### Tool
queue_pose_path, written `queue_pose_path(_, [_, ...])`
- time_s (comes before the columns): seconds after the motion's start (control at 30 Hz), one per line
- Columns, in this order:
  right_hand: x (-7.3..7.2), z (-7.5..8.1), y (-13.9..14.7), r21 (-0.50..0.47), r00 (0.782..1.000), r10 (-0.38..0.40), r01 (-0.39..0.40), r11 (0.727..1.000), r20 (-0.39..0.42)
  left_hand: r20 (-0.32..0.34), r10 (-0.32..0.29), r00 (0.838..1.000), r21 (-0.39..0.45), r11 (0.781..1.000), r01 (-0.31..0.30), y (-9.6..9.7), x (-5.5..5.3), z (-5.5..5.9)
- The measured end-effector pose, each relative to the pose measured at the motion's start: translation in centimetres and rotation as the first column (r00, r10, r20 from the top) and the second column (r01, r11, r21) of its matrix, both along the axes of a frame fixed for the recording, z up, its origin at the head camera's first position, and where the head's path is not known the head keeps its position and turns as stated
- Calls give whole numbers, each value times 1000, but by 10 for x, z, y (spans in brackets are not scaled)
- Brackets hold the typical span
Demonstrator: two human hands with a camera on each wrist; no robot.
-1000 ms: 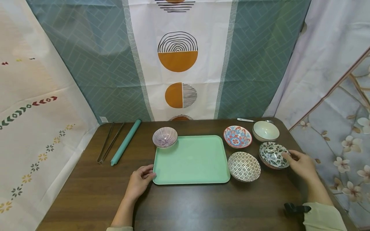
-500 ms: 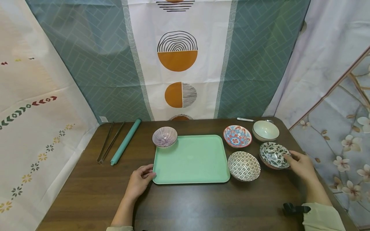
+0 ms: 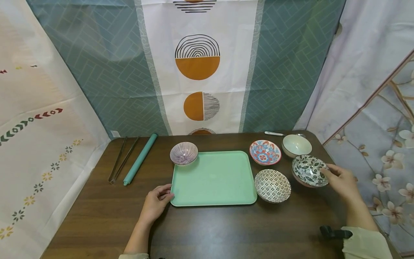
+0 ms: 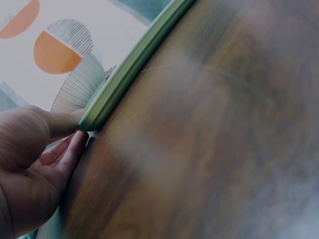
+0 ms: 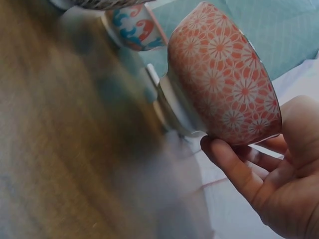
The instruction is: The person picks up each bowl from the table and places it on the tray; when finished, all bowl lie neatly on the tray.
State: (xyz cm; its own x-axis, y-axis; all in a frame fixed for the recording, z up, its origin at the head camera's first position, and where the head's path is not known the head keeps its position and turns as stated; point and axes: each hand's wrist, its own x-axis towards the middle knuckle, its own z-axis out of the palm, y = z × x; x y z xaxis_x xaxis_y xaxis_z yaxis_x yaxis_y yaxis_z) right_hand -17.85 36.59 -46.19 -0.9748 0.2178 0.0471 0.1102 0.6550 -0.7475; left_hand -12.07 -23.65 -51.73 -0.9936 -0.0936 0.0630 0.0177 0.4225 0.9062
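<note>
My right hand (image 3: 343, 181) pinches the right side of a bowl (image 3: 309, 170) with dark leaves painted inside. In the right wrist view the bowl (image 5: 224, 79) shows a red flower pattern outside and stands above the wood, thumb and fingers at its lower side. My left hand (image 3: 157, 203) holds the left edge of a light green tray (image 3: 213, 180) near its front corner. The left wrist view has the thumb over the tray's rim (image 4: 124, 77) and fingers beneath. A purple-striped bowl (image 3: 183, 154) sits at the tray's back left corner.
A gold-patterned bowl (image 3: 272, 186) stands against the tray's right side, with a red-and-blue bowl (image 3: 265, 153) behind it. A cream bowl (image 3: 297, 145) and a white-handled utensil (image 3: 274, 133) lie at the back right. Tongs (image 3: 123, 160) and a teal roll (image 3: 141, 160) lie left.
The leaf-patterned bowl has risen and shifted slightly right and back in my right hand. My left hand and the tray have stayed in place.
</note>
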Motion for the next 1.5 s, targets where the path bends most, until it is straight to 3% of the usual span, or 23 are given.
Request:
queue_pose_path(0.3, [-4,22,-14,-19,999,9,-8,1000,41,25,-7,1000,-4,1000,7,0,0,-1])
queue_pose_path(0.53, [-12,32,-29,-42,1000,-3,3,999,-2,-11,-9,1000,-6,1000,9,1,1,-1])
queue_pose_path(0.77, [-22,43,-48,-45,998,50,-52,998,-35,14,5,1000,5,1000,-5,0,0,1])
queue_pose_path(1.03, [-33,49,-73,-118,988,123,-134,984,-95,35,-3,999,-2,1000,4,-1,0,1])
queue_pose_path(1.5, [-41,49,-112,-231,970,230,-242,942,-81,40,-3,999,-2,1000,3,0,0,1])
